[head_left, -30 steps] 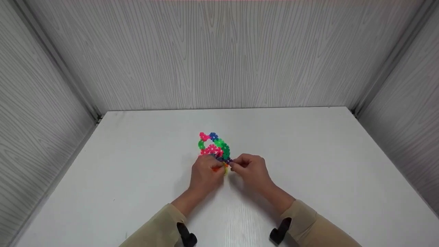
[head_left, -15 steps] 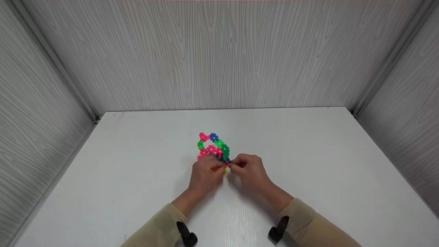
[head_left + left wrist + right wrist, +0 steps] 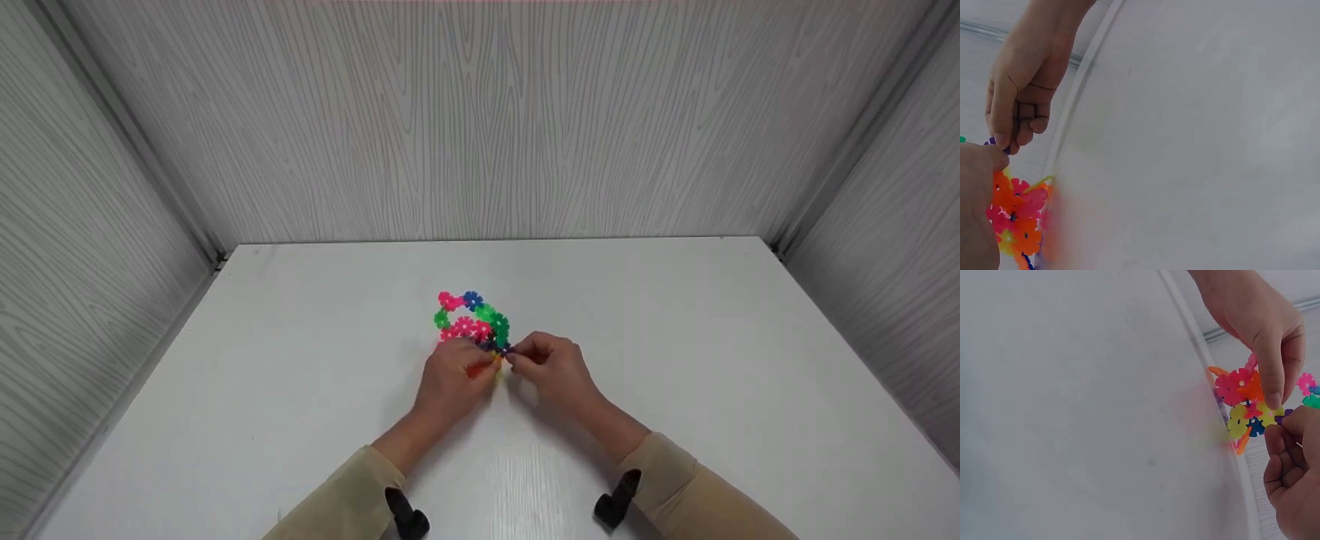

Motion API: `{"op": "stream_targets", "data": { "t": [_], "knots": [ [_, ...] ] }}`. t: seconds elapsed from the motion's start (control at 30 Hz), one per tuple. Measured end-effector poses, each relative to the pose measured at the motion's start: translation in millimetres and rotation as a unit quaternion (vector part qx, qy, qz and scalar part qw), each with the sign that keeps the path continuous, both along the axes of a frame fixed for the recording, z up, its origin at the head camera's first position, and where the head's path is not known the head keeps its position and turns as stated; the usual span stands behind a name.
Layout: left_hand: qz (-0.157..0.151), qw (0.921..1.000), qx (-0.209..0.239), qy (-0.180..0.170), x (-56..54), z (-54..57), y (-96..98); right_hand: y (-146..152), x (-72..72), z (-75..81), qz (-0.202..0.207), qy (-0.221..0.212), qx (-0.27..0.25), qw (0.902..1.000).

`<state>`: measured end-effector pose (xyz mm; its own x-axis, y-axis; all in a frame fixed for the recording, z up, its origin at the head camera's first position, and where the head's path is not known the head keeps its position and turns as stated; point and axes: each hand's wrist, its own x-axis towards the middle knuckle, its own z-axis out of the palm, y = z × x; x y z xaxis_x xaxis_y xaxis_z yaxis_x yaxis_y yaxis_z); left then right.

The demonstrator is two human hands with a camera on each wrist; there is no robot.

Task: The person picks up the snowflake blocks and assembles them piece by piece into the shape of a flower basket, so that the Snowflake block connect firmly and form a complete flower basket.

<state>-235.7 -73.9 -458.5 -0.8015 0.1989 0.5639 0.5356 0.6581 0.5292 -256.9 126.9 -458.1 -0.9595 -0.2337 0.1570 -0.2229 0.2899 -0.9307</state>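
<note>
A figure of interlocking snowflake discs [image 3: 465,327] in pink, green, blue, orange and yellow sits near the middle of the table. My left hand [image 3: 452,379] grips its near part, thumb and fingers pinching close to a dark purple snowflake disc [image 3: 505,349]. From the other side my right hand [image 3: 555,369] pinches that purple disc between thumb and index finger. In the right wrist view, yellow discs [image 3: 1237,421] and pink discs [image 3: 1230,387] show below the left hand. The fingertips of both hands nearly meet at the purple disc [image 3: 998,144] in the left wrist view. Part of the figure is hidden behind my left hand.
The white table [image 3: 675,315] extends around the figure on all sides. A wood-grain panel [image 3: 480,120] rises behind it, with side panels at left and right. Black straps with small cameras [image 3: 613,506] sit at both sleeve cuffs.
Both hands keep their hold on the figure and the purple disc, with barely any finger movement. The whole head view has shifted slightly.
</note>
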Motion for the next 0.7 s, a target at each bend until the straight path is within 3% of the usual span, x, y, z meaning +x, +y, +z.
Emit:
{"op": "stream_targets", "data": {
  "t": [0.17, 0.27, 0.33, 0.4, 0.5, 0.6, 0.7],
  "knots": [
    [-0.01, 0.9994, 0.014, 0.031, 4.9, 3.9, -11.1, 11, -8.0, 0.1, 0.001, -0.007, -0.003, 1.0],
    [0.013, 0.9976, 0.048, 0.048, 4.9, 4.9, -19.6, 20, -12.3, 0.1, -0.005, -0.015, -0.001, 0.9999],
    [0.043, 0.9956, 0.073, 0.041, 2.4, 6.1, -24.8, 25, -14.8, 0.4, -0.012, -0.021, 0.008, 0.9997],
    [0.07, 0.9926, 0.098, 0.014, -1.9, 7.5, -28.8, 30, -16.4, 0.6, -0.019, -0.026, 0.014, 0.9994],
    [0.091, 0.9864, 0.125, -0.057, -9.5, 10.8, -32.9, 37, -19.0, 1.1, -0.029, -0.032, 0.019, 0.9989],
    [0.082, 0.9782, 0.142, -0.128, -16.7, 12.3, -34.9, 41, -22.9, 1.0, -0.035, -0.03, 0.017, 0.9988],
    [0.069, 0.9723, 0.143, -0.171, -20.5, 12.5, -34.8, 43, -27.1, 1.4, -0.039, -0.027, 0.018, 0.9987]
  ]
}}
